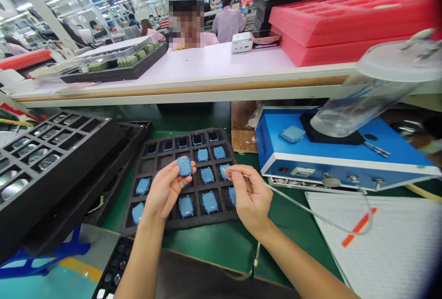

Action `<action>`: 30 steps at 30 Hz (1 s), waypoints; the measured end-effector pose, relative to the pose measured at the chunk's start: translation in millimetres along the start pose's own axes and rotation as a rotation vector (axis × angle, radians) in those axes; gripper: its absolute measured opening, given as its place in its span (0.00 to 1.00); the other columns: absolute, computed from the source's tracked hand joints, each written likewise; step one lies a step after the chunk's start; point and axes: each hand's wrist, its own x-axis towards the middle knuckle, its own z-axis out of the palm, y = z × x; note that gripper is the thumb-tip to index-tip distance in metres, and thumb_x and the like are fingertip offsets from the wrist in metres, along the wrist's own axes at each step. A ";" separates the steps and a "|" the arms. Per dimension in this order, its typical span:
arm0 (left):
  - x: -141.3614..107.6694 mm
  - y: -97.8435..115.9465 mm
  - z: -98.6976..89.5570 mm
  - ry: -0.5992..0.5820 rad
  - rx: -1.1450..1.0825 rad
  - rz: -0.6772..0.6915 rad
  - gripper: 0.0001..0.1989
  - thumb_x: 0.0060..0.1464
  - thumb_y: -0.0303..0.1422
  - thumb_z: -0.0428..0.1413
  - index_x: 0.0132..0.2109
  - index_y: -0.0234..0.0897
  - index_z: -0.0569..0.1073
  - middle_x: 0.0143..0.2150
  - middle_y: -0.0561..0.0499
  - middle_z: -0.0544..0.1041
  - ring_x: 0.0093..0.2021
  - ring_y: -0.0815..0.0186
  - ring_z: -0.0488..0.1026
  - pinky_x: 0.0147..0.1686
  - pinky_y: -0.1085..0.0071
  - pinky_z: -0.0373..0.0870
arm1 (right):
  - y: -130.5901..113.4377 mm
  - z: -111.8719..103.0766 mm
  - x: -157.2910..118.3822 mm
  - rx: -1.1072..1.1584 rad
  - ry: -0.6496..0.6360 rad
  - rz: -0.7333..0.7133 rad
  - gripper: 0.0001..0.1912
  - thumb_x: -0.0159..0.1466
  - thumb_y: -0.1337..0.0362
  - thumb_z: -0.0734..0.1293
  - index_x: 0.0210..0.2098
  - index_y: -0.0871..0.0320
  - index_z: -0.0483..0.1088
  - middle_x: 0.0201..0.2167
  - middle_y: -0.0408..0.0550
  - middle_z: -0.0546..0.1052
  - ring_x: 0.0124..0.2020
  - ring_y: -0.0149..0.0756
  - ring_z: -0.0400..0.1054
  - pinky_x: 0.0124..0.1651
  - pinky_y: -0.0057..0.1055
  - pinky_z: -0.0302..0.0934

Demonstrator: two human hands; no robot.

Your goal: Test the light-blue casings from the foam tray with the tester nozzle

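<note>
holding a blue case (pixel 184 166), left grip (pixel 168 183) raised; right grip (pixel 253 195) pinching thin tube (pixel 291 200)

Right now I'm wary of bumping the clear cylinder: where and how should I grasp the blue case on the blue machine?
Probably pinch the blue case by its front and back edges, from the left; it lies flat on the blue machine with the clear cylinder standing close on its right.
</note>
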 end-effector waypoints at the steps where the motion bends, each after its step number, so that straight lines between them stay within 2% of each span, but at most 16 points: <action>1: -0.5 -6.8 10.9 -0.011 -0.115 -0.032 0.18 0.55 0.35 0.64 0.50 0.30 0.78 0.51 0.37 0.82 0.47 0.58 0.82 0.41 0.72 0.79 | -0.7 0.2 1.0 -0.004 0.001 0.003 0.09 0.72 0.62 0.65 0.40 0.55 0.77 0.39 0.49 0.79 0.40 0.38 0.77 0.44 0.37 0.75; 4: 1.6 -21.8 35.4 -0.013 -0.275 -0.070 0.19 0.53 0.33 0.66 0.52 0.34 0.77 0.48 0.41 0.83 0.45 0.60 0.82 0.40 0.72 0.79 | -3.0 0.6 3.6 -0.005 0.006 0.004 0.09 0.72 0.62 0.64 0.41 0.55 0.77 0.39 0.50 0.79 0.40 0.38 0.77 0.44 0.37 0.76; 8: 3.8 -34.3 49.9 -0.018 -0.272 -0.029 0.25 0.50 0.33 0.69 0.55 0.39 0.75 0.46 0.48 0.81 0.47 0.59 0.82 0.46 0.66 0.79 | -4.2 0.3 4.8 -0.008 0.011 -0.008 0.09 0.72 0.63 0.64 0.41 0.55 0.77 0.39 0.50 0.79 0.40 0.38 0.77 0.45 0.38 0.76; 11: 2.8 -42.2 51.5 0.030 -0.200 0.076 0.26 0.50 0.36 0.70 0.56 0.40 0.76 0.48 0.48 0.81 0.50 0.61 0.79 0.53 0.67 0.74 | -4.0 -0.1 3.6 -0.010 0.011 -0.017 0.09 0.72 0.64 0.64 0.41 0.55 0.77 0.40 0.51 0.79 0.41 0.39 0.77 0.45 0.39 0.76; 14: 1.3 -47.8 50.6 0.109 -0.133 0.150 0.24 0.49 0.37 0.71 0.53 0.39 0.77 0.47 0.48 0.81 0.47 0.66 0.77 0.53 0.71 0.71 | -4.9 -0.3 1.7 -0.019 0.005 -0.043 0.08 0.72 0.65 0.64 0.42 0.54 0.77 0.40 0.51 0.79 0.43 0.40 0.76 0.46 0.41 0.75; 18: -1.6 -50.6 52.3 0.099 -0.199 0.142 0.19 0.47 0.35 0.72 0.45 0.40 0.75 0.41 0.52 0.80 0.41 0.68 0.77 0.46 0.70 0.74 | -5.9 0.4 -1.2 -0.041 -0.008 -0.080 0.09 0.72 0.67 0.64 0.44 0.53 0.76 0.42 0.50 0.80 0.46 0.40 0.76 0.49 0.41 0.74; 22: -4.1 -52.6 55.0 0.075 -0.203 0.148 0.23 0.50 0.36 0.70 0.53 0.42 0.75 0.46 0.50 0.81 0.47 0.65 0.78 0.51 0.66 0.76 | -3.9 1.9 -4.8 -0.034 -0.047 -0.084 0.09 0.72 0.68 0.64 0.45 0.52 0.76 0.43 0.49 0.81 0.47 0.40 0.77 0.51 0.42 0.73; 24: -4.6 -54.4 55.2 0.100 -0.149 0.156 0.23 0.50 0.37 0.70 0.53 0.39 0.78 0.48 0.47 0.82 0.47 0.64 0.79 0.52 0.67 0.76 | -3.0 2.4 -6.3 -0.042 -0.064 -0.078 0.09 0.72 0.68 0.64 0.45 0.52 0.76 0.43 0.50 0.81 0.47 0.41 0.77 0.52 0.43 0.73; 28: -5.8 -57.8 55.2 0.171 -0.080 0.144 0.19 0.45 0.37 0.72 0.44 0.36 0.82 0.43 0.44 0.85 0.42 0.60 0.82 0.42 0.67 0.80 | -3.2 3.2 -6.8 -0.053 -0.068 -0.086 0.09 0.72 0.68 0.64 0.46 0.52 0.76 0.45 0.50 0.81 0.49 0.42 0.77 0.54 0.44 0.73; 30: -7.0 -58.9 55.7 0.189 -0.054 0.150 0.19 0.44 0.36 0.73 0.44 0.35 0.83 0.42 0.44 0.86 0.42 0.58 0.83 0.42 0.66 0.81 | -3.5 3.6 -6.1 -0.056 -0.061 -0.090 0.10 0.72 0.69 0.64 0.46 0.52 0.76 0.45 0.50 0.81 0.50 0.41 0.77 0.54 0.43 0.73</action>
